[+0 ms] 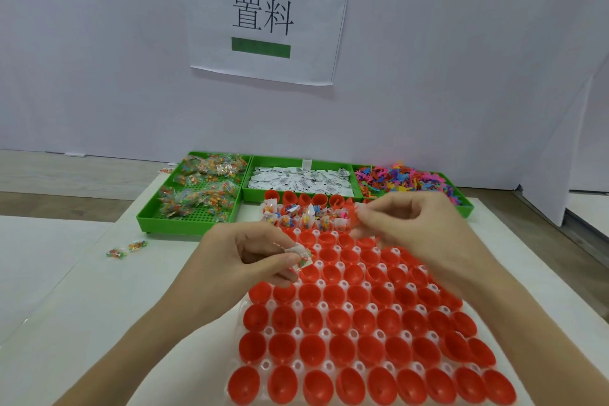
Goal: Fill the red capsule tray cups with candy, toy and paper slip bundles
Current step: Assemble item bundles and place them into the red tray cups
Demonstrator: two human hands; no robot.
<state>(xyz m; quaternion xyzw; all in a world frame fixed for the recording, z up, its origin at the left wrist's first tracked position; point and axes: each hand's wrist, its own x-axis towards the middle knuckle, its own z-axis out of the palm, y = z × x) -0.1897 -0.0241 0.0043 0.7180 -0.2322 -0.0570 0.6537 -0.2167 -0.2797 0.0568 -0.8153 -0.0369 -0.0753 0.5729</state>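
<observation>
A white tray (298, 332) of red capsule cups (339, 318) lies in front of me; most cups are bare. Several cups in two far rows hold bundles (304, 219). My left hand (245, 260) hovers over the tray's left side and pinches a small bundle (300, 257) of candy packet and paper slip. My right hand (415, 224) is above the far right of the tray, its fingertips pinching a small red piece (357, 209) that I cannot make out.
Three green bins stand behind the tray: candy packets (197, 188) at left, paper slips (300, 180) in the middle, colourful toys (408, 180) at right. Two loose candy packets (127, 249) lie on the white table at left. A wall with a paper sign (263, 16) is behind.
</observation>
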